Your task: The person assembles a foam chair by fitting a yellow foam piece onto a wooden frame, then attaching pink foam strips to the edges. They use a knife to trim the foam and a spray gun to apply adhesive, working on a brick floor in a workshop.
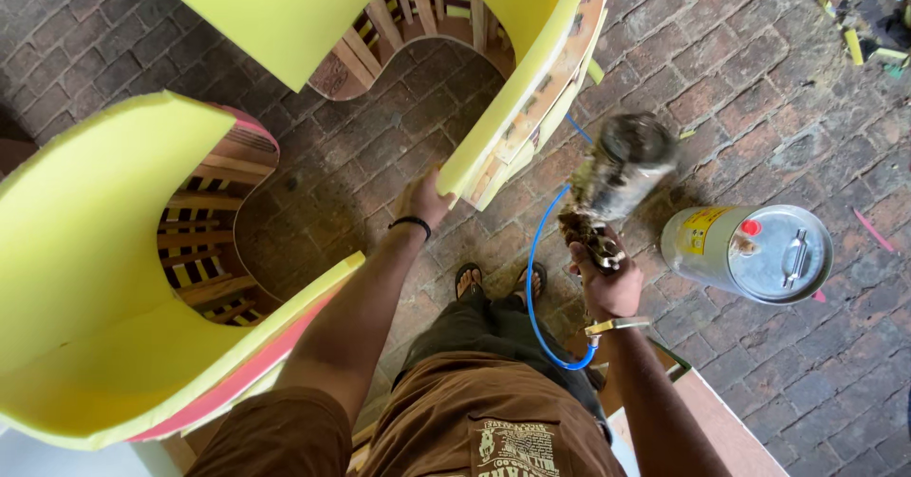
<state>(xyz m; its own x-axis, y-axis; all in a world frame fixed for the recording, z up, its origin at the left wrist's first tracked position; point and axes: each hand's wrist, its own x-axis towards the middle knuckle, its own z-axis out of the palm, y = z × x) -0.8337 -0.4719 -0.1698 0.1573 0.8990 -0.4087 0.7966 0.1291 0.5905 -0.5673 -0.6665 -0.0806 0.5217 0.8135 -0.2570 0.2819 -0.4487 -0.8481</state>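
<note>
Left foam frame [85, 268]: a curved wooden frame faced with yellow foam, far left of the left hand, not touched.
Left hand [424, 200]: fingers spread flat against the lower corner of the upper foam frame [531, 69], steadying it; not gripping around anything.
Doing the step well: it seems best to keep that palm firm on the corner so the foam edge stays pressed to the wood, and to aim the nozzle along the seam, not at the hand.
Feet [498, 282]: in sandals on the brick floor [399, 145], between the two hands.
Blue hose [536, 278]: loops down from the gun, just left of the right hand.
Right hand [607, 282]: clenched on the handle of a spray gun [617, 178], its cup blurred, raised toward the frame's right edge.
Metal can [750, 252]: lying just right of the right hand.
Open room: bare brick between the frames; tight on the right, by can and hose.
</note>
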